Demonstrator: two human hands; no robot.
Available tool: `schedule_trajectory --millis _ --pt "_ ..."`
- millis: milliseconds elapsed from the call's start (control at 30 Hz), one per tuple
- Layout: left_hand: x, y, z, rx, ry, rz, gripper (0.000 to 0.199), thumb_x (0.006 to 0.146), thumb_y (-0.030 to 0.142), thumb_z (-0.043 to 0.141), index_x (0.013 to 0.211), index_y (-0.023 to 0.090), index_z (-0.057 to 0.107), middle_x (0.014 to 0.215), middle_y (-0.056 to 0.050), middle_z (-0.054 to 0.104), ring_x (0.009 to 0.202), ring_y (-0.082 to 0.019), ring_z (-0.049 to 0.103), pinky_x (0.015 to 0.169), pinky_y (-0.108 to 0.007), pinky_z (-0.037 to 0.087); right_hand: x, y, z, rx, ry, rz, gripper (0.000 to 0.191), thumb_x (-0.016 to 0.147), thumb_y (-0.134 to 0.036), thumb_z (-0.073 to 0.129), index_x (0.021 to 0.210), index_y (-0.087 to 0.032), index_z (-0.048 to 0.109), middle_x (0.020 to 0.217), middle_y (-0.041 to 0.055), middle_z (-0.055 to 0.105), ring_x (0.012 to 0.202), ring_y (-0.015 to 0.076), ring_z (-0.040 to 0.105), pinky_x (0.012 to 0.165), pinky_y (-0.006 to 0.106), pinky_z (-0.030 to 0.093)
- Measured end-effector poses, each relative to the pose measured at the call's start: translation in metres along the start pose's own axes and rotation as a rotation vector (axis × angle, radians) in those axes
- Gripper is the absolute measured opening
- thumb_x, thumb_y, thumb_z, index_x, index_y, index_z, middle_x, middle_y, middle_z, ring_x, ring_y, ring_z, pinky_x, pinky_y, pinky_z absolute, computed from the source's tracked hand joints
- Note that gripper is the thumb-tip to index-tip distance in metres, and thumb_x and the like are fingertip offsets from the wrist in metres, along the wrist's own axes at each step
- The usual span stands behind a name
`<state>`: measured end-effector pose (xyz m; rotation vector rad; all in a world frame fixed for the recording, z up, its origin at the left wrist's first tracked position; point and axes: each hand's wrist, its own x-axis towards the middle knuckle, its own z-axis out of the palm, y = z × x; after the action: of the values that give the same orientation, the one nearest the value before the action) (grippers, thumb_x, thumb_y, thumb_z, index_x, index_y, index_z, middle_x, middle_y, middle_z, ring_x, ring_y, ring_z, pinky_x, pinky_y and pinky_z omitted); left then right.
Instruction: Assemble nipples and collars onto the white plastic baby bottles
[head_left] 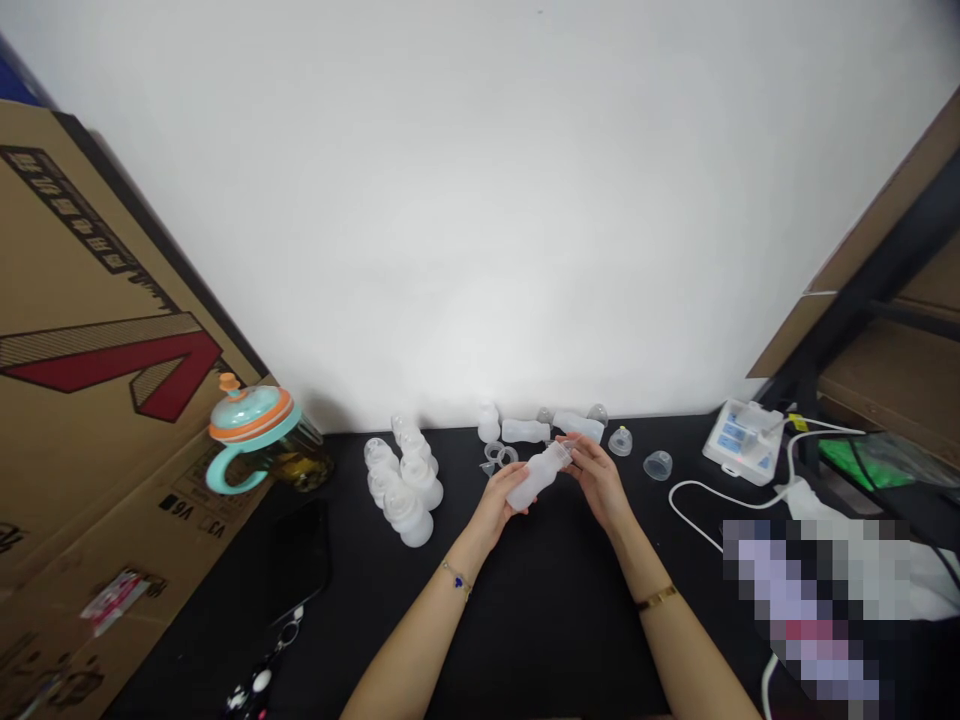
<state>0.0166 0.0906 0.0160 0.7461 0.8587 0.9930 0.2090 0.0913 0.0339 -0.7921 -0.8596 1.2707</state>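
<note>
My left hand (498,497) is wrapped round the body of a frosted white baby bottle (534,481), tilted with its neck up to the right. At that neck, the fingers of my right hand (594,470) are closed on a small clear part, possibly a collar ring. Just behind my hands lie clear rings (507,456) and a small clear teat. Further back, one frosted bottle (488,422) stands upright beside another lying bottle (525,431). Clear domed caps (658,465) rest to the right, one with a yellow spot (620,440).
Several assembled bottles (409,518) stand in rows to the left. Beyond them are a turquoise-lidded jug (259,425), a black phone (298,555) and a large cardboard box (90,330). On the right are a white plastic case (744,442), a white cable (694,484) and a blurred-out patch.
</note>
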Motion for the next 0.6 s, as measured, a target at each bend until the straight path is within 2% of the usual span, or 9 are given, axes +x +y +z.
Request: schedule_trajectory --millis 167,600 --pt "-0.0010 0.0009 0.0011 0.018 0.016 -0.011 0.051 0.075 0.044 0.082 0.111 0.012 0.066 0.083 -0.008 0.072 0.057 -0.015 0.066 0.039 -0.019 0.044 0.0000 0.0036 -0.0025 -0.020 -0.043 0.002 0.034 0.077 -0.039 0.083 0.108 -0.026 0.076 0.118 0.0077 0.075 0.108 0.0287 0.066 0.078 0.037 0.053" --pt "0.0009 -0.0019 0.0016 -0.016 0.022 0.003 0.045 0.077 0.044 0.078 0.106 0.011 0.066 0.079 -0.008 0.071 0.054 -0.015 0.065 0.038 -0.020 0.043 -0.0009 0.0045 -0.0027 -0.041 -0.060 -0.009 0.035 0.078 -0.039 0.082 0.110 -0.025 0.076 0.120 0.0080 0.074 0.107 0.0281 0.066 0.077 0.036 0.054"
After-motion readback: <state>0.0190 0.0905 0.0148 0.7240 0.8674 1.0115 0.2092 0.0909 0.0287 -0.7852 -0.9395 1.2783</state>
